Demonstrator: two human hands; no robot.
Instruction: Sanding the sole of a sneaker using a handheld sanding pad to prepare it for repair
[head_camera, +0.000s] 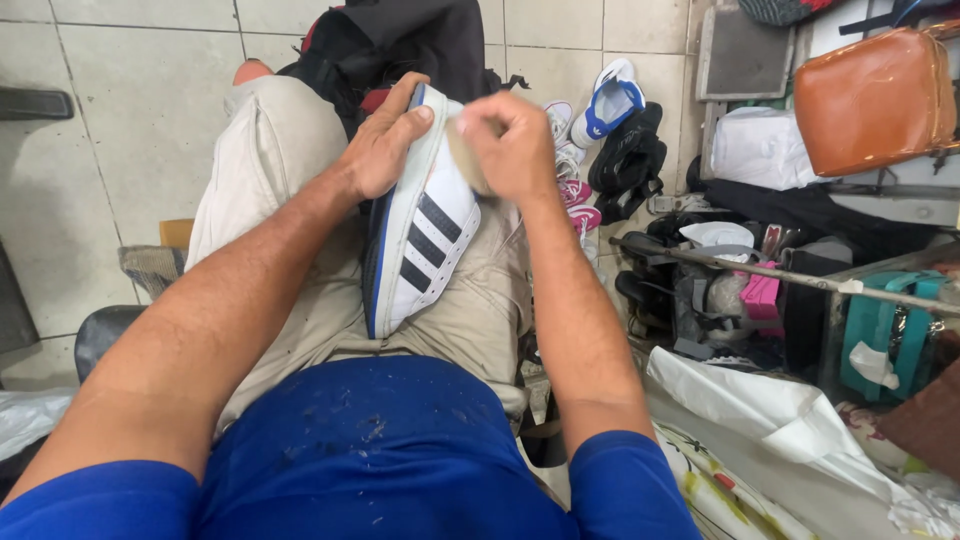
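Note:
A white sneaker (425, 240) with dark stripes and a blue-edged sole lies on its side across my lap, toe pointing away. My left hand (385, 140) grips the sole's edge near the toe, thumb on the rubber rim. My right hand (510, 145) is closed on a small tan pad or scrap of sandpaper (462, 155) pressed against the sneaker's upper side near the toe. Beige trousers (280, 170) and a blue shirt (400, 450) fill the lower view.
A black bag (400, 45) lies beyond my knees. Several shoes (610, 100) and sandals sit on the tiled floor to the right. A brown leather bag (875, 100), a metal rod (780, 275), a teal bag (885, 335) and white plastic sheeting (780, 420) crowd the right side.

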